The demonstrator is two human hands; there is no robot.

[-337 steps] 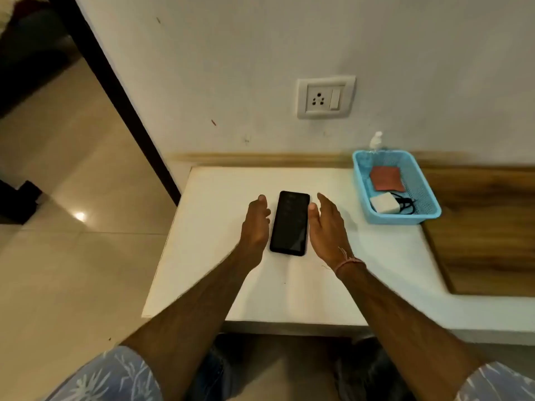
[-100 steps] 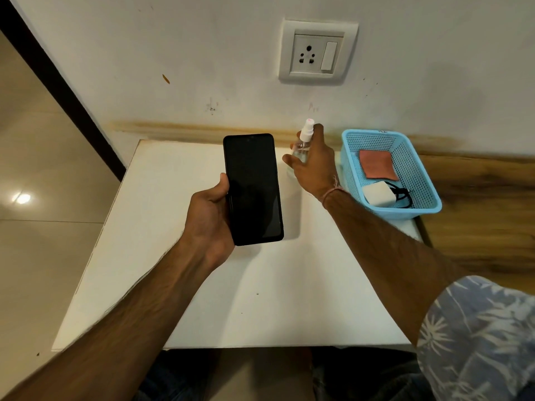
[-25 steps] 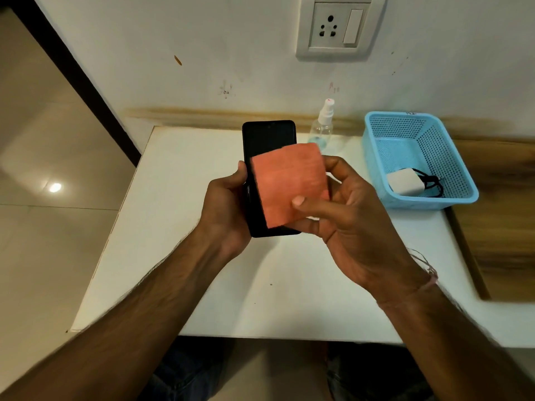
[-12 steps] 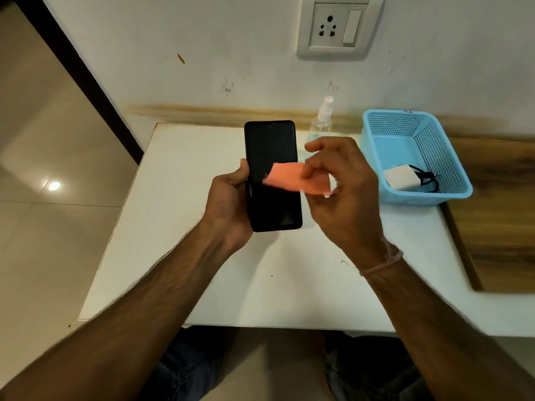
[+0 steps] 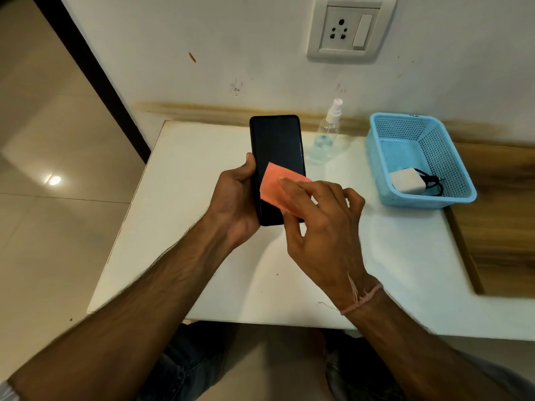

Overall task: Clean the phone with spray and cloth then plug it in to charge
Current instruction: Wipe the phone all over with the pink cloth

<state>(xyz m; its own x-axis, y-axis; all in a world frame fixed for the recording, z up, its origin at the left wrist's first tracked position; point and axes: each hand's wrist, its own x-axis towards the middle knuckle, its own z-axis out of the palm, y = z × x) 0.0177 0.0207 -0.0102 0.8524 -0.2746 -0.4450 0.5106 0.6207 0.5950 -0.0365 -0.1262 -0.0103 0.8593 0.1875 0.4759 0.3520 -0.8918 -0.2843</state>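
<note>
My left hand [image 5: 234,204] grips a black phone [image 5: 276,140] by its lower left edge and holds it screen up above the white table [image 5: 179,212]. My right hand [image 5: 324,227] presses an orange cloth [image 5: 272,188] flat onto the lower half of the screen with straight fingers. The clear spray bottle [image 5: 325,137] stands upright on the table by the wall, just right of the phone's top. A white charger [image 5: 406,182] with its black cable [image 5: 432,183] lies in the blue basket [image 5: 425,202].
A wall socket with a switch [image 5: 350,28] sits above the bottle. The blue basket stands at the table's right side, next to a wooden surface [image 5: 503,215]. To the left the table ends above a tiled floor.
My right hand has lowered the cloth from a raised pinch down flat onto the screen. The phone stays in my left hand.
</note>
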